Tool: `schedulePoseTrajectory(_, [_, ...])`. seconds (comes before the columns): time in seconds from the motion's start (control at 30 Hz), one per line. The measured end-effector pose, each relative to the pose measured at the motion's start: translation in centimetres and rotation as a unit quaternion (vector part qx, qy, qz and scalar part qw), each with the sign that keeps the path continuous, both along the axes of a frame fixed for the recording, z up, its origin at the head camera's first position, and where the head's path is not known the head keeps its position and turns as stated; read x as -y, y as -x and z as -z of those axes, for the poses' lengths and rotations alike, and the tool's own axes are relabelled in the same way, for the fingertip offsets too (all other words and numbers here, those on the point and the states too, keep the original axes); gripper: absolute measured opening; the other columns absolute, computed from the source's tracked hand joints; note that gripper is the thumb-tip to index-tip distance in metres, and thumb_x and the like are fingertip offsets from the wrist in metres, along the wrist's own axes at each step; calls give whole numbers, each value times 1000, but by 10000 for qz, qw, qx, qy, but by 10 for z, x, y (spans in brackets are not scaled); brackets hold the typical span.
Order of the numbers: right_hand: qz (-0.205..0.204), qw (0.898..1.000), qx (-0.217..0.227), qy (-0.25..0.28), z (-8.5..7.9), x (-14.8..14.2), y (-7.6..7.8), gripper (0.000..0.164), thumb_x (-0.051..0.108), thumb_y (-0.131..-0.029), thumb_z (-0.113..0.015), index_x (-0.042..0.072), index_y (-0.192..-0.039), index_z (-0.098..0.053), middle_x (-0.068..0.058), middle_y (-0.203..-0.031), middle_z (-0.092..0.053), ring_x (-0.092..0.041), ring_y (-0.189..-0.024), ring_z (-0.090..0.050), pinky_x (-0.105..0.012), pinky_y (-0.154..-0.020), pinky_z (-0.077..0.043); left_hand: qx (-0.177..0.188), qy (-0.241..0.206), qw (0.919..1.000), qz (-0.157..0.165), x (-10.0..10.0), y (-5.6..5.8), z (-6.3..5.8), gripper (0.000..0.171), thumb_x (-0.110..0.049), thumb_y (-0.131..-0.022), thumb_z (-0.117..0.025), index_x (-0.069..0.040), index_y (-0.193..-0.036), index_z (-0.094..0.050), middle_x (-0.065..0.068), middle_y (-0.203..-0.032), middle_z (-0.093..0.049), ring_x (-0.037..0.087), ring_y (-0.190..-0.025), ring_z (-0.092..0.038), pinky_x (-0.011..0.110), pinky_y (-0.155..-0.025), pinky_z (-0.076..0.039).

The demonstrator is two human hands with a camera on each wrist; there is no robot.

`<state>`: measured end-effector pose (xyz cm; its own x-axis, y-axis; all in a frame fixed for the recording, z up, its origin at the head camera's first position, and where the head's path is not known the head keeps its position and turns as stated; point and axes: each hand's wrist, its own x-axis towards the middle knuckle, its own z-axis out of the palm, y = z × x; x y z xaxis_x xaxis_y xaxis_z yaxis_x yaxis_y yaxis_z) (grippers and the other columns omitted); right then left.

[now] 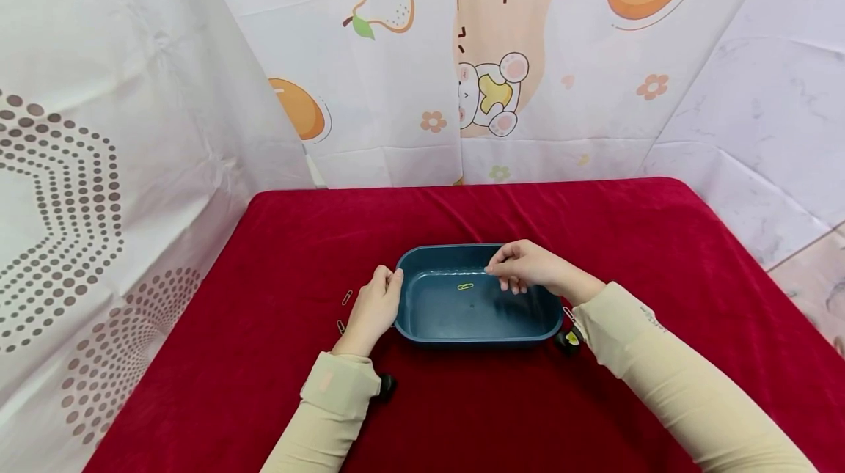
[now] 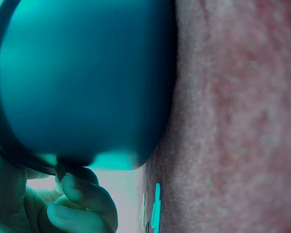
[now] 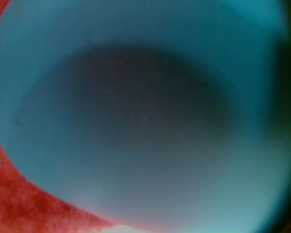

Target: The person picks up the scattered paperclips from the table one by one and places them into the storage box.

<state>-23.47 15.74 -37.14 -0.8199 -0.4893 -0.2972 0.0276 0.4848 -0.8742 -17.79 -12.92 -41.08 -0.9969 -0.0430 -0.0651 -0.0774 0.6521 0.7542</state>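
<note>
A dark blue plastic basin with rounded corners stands on the red cloth in the head view. My left hand grips its left end at the rim; the left wrist view shows curled fingers beneath that rim. Over the right part of the basin hovers my right hand, thumb and forefinger tips close together. Whether anything small is between those tips cannot be made out. A yellow paper clip lies on the basin floor. The right wrist view is blurred and filled mostly by the blue basin.
Left of the basin, paper clips lie on the red cloth; the left wrist view shows some too, one of them a teal-looking clip. Another pale clip lies by the right wrist. Printed curtains hang behind the table.
</note>
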Motion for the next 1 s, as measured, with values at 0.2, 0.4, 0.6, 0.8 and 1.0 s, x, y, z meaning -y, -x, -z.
schedulePoseTrajectory(0.2, [-39,9999,-8,-108,1,0,0,31,20,-100,-59,-8,-113,-62,-2,-67,-62,-14,-55,-54,-23,-54,-47,22,-9,10000,-7,0,0,0,26,-37,-106,-41,-13,-95,-44,6,-71,-48,20,-58,-46,30,-55,-38])
schedulePoseTrajectory(0.4, [-74,9997,-75,-214,1,0,-1,31,22,-99,-60,-7,-111,-63,-3,-67,-62,-14,-55,-54,-23,-54,-46,11,-13,10000,6,0,0,1,27,-38,-106,-41,-13,-94,-43,6,-71,-47,20,-57,-46,30,-55,-38])
schedulePoseTrajectory(0.6, [-10,9998,-42,-193,-1,-2,0,32,22,-99,-60,-7,-113,-63,-4,-68,-62,-14,-55,-54,-22,-53,-46,-9,2,10000,11,0,1,1,28,-38,-106,-41,-13,-94,-44,6,-71,-47,20,-57,-46,30,-55,-38])
schedulePoseTrajectory(0.8, [39,9999,-103,-104,-6,-8,0,35,24,-99,-60,-7,-116,-62,-4,-69,-63,-16,-57,-55,-25,-55,-48,25,-14,10000,-12,0,2,1,27,-38,-106,-41,-14,-95,-44,6,-72,-48,20,-59,-47,29,-56,-38])
schedulePoseTrajectory(1.0, [157,9994,-268,-122,-12,-17,-3,37,27,-98,-61,-6,-115,-62,-7,-73,-62,-19,-60,-57,-26,-56,-49,-1,-1,10000,-8,0,1,1,27,-38,-106,-41,-13,-95,-44,6,-72,-48,20,-59,-47,29,-56,-39])
